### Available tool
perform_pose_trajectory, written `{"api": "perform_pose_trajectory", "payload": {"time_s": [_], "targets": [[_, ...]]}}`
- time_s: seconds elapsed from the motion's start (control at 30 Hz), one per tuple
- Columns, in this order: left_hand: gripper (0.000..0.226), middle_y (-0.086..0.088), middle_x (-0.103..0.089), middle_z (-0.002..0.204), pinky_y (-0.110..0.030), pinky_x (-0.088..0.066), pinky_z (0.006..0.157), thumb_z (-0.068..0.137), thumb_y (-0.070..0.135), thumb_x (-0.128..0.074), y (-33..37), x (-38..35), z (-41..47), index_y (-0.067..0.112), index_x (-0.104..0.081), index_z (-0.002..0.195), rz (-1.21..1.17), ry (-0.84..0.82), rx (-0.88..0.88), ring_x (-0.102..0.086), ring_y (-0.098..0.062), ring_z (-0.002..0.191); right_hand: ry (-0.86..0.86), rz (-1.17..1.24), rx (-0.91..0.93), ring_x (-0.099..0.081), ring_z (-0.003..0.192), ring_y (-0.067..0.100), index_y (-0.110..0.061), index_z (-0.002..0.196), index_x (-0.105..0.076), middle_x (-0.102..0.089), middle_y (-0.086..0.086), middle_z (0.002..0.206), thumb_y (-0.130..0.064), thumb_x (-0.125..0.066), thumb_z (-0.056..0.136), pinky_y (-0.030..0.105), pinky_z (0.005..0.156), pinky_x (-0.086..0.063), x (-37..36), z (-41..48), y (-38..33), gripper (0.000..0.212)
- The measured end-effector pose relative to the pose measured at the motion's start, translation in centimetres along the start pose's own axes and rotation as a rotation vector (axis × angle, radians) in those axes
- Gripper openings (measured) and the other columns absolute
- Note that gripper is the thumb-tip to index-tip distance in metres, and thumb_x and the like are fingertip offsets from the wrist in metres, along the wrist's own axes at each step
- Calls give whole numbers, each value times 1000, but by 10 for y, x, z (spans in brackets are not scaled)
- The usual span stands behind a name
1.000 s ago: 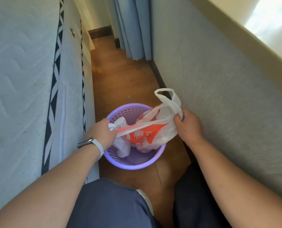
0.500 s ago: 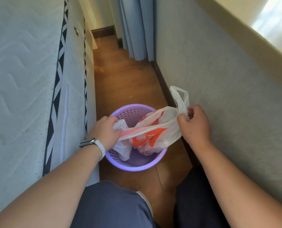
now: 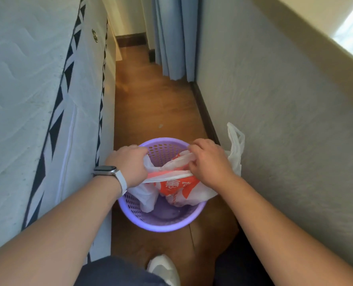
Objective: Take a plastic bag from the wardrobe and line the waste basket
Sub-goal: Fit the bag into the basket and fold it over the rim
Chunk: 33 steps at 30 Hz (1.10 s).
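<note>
So the plastic bag (image 3: pixel 177 182) is held right over the purple waste basket (image 3: pixel 161 221), with its lower part already hanging down inside but not spread out. Most of the perforated wall and the bottom are left bare, so the lining is judged about halfway done at best.

The left hand (image 3: pixel 130 164) is closed on the bag's edge at roughly the 9 o'clock side of the rim, and the right hand (image 3: pixel 208 162) is pinched shut on the mouth toward 2 o'clock. The bag's mouth is stretched as a taut band between the two grips, so its long axis runs 9 to 3 across the basket. One handle loop (image 3: pixel 236 145) is left sticking up past the right hand at 3 o'clock, outside the rim and near the wall (image 3: pixel 284 120).

What the next bit probably hinges on: the mouth is stretched across the opening rather than around it, so it'd have to be opened toward 12 and 6 and folded over the rim. The 12 o'clock rim is nearer the right hand.
</note>
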<state>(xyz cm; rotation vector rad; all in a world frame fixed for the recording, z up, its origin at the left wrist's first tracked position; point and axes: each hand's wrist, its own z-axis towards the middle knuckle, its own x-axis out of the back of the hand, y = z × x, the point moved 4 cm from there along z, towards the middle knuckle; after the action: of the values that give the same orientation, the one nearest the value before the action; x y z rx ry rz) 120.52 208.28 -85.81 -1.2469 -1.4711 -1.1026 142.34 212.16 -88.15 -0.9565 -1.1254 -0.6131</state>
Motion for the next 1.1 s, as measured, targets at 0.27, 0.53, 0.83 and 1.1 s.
{"api": "perform_pose_trajectory", "payload": {"time_s": [0.27, 0.53, 0.83, 1.1], "targets": [[13, 0, -69, 100, -30, -46, 70, 89, 36, -52, -3, -24, 6, 30, -62, 82, -54, -211, 49, -61, -24, 90, -10, 6, -175, -56, 102, 23, -21, 111, -64, -61, 1, 111, -33, -58, 89, 43, 87, -51, -14, -2, 31, 25], [16, -7, -61, 83, -35, -40, 62, 98, 30, -43, -11, -9, 3, 20, -51, 89, -324, 111, 180, -53, -32, 74, 48, 112, -183, -56, 85, 25, -16, 90, -62, -62, 3, 92, -27, -56, 94, 44, 73, -50, -4, -5, 39, 13], [20, -16, -65, 96, -39, -45, 68, 99, 36, -41, -28, 15, -1, 20, -54, 94, -322, 414, 316, -56, -39, 86, 117, 217, -405, -56, 77, 25, -17, 86, -58, -61, 2, 85, -23, -53, 93, 36, 64, -46, -2, -10, 55, 10], [24, -14, -61, 105, -43, -44, 81, 84, 29, -61, -4, 24, -7, 14, -62, 103, -139, 537, 128, -54, -37, 98, 233, 291, -392, -51, 75, 22, -17, 81, -53, -54, 0, 81, -23, -54, 89, 43, 63, -48, 4, -5, 41, 10]]}}
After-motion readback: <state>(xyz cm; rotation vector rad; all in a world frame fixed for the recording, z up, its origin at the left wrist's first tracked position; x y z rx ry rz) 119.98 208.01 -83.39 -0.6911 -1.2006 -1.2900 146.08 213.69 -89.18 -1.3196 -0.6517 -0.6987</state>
